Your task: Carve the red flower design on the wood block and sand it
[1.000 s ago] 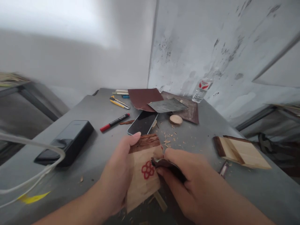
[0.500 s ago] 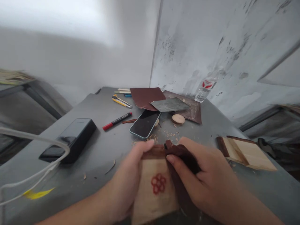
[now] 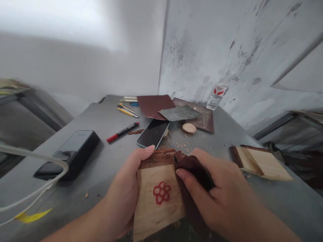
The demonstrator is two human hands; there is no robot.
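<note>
A flat pale wood block (image 3: pixel 148 211) with bark along its far edge and a red flower drawn on its face is low in the middle of the view. My left hand (image 3: pixel 122 193) is closed around its left side, thumb on the bark corner. In my right hand (image 3: pixel 224 191) is a folded piece of dark brown sandpaper (image 3: pixel 193 210), pinched between thumb and fingers. This sandpaper lies against the block's right edge, near the bark corner. The fingers beneath the block are hidden.
Beyond my hands lie a phone (image 3: pixel 153 132), a red marker (image 3: pixel 122 132), a utility knife (image 3: pixel 128 110), sandpaper sheets (image 3: pixel 155 105), a round wood slice (image 3: pixel 189 128) and shavings. A black device (image 3: pixel 73 151) with a white cable (image 3: pixel 37 152) stands left; another wood piece (image 3: pixel 267 164) lies right.
The wood block has shifted slightly left and up with my left hand. My right hand keeps its grip on the sandpaper at the block's edge. The whole view has turned a little.
</note>
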